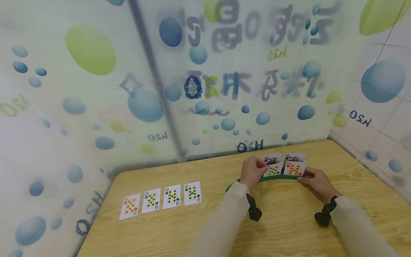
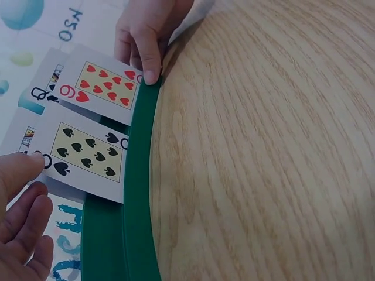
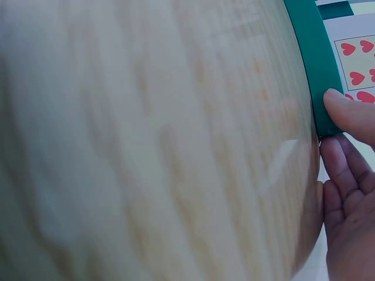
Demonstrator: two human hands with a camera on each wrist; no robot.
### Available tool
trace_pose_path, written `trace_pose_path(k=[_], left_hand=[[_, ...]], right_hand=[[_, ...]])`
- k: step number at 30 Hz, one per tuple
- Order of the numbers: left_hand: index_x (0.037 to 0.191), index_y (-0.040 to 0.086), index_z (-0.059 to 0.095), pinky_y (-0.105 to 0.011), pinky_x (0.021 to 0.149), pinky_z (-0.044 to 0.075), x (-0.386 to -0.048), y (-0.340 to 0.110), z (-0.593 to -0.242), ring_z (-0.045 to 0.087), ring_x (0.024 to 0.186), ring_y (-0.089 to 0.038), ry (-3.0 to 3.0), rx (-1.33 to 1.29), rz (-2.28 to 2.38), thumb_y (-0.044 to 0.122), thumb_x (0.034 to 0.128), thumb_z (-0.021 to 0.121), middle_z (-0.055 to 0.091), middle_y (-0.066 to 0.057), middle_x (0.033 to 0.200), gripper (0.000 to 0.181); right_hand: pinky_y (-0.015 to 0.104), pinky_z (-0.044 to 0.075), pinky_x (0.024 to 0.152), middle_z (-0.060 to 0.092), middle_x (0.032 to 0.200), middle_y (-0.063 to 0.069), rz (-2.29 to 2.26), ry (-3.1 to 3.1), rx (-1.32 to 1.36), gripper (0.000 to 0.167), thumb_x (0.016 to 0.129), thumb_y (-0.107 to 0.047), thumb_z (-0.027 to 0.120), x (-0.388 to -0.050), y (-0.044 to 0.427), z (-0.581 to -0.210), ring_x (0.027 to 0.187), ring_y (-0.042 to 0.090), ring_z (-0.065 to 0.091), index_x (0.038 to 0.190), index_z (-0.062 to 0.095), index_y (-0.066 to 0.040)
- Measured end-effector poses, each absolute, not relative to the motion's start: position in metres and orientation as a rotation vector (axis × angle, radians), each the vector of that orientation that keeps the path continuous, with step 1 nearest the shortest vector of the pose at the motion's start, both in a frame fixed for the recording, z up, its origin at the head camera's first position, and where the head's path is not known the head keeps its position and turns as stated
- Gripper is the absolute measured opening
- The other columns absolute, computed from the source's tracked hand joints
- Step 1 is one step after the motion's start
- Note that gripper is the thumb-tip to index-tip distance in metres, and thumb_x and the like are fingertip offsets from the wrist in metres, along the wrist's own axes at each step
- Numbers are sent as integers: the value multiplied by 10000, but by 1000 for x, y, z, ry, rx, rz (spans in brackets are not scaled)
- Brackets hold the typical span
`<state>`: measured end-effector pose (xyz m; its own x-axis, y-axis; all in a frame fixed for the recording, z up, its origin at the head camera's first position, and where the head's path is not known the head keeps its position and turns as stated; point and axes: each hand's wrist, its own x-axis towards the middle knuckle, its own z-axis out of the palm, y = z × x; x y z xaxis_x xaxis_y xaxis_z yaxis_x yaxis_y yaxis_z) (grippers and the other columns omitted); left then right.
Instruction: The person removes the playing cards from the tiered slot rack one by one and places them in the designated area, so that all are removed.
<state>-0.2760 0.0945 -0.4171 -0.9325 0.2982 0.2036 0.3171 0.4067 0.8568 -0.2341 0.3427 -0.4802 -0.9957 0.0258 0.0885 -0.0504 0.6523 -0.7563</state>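
Note:
A green curved card holder (image 1: 279, 177) stands on the table with playing cards upright in it. My left hand (image 1: 252, 173) is at its left part, thumb and fingers pinching the upper corner of a spade card (image 2: 87, 153) whose lower edge sits in the holder. To the right of that card stands the nine of hearts (image 1: 294, 168). Behind these two, a queen (image 1: 273, 157) and another queen (image 1: 296, 156) show only their upper parts. With its thumb on the front rim, my right hand (image 3: 351, 170) grips the holder's right end; its other fingers lie behind.
Flat on the wooden table (image 1: 154, 239), left of the holder, lie an eight of hearts (image 1: 130, 206), an eight of clubs (image 1: 151, 201), a nine of spades (image 1: 172, 196) and a nine of clubs (image 1: 192, 193) in a row. A patterned curtain (image 1: 205, 117) hangs behind the table.

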Motion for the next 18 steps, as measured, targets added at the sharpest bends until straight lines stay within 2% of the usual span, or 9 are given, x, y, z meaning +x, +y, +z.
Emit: trace_pose_path(k=[8, 18], left_hand=[[748, 116, 615, -192, 573, 441, -275, 89, -420, 515, 612, -32, -2618, -609, -1617, 111, 820, 691, 565, 79, 701, 105], [792, 111, 617, -192, 605, 444, -274, 79, -416, 517, 637, -36, -2609, -709, -1625, 118, 844, 666, 570, 69, 725, 71]], right_hand=[[352, 446, 703, 581, 999, 231, 1275, -2772, 25, 448, 877, -184, 624, -234, 341, -480, 861, 249, 547, 1155, 503, 147], [359, 451, 721, 578, 1025, 267, 1255, -2774, 22, 510, 879, -188, 625, -233, 341, -478, 877, 284, 565, 1205, 461, 169]])
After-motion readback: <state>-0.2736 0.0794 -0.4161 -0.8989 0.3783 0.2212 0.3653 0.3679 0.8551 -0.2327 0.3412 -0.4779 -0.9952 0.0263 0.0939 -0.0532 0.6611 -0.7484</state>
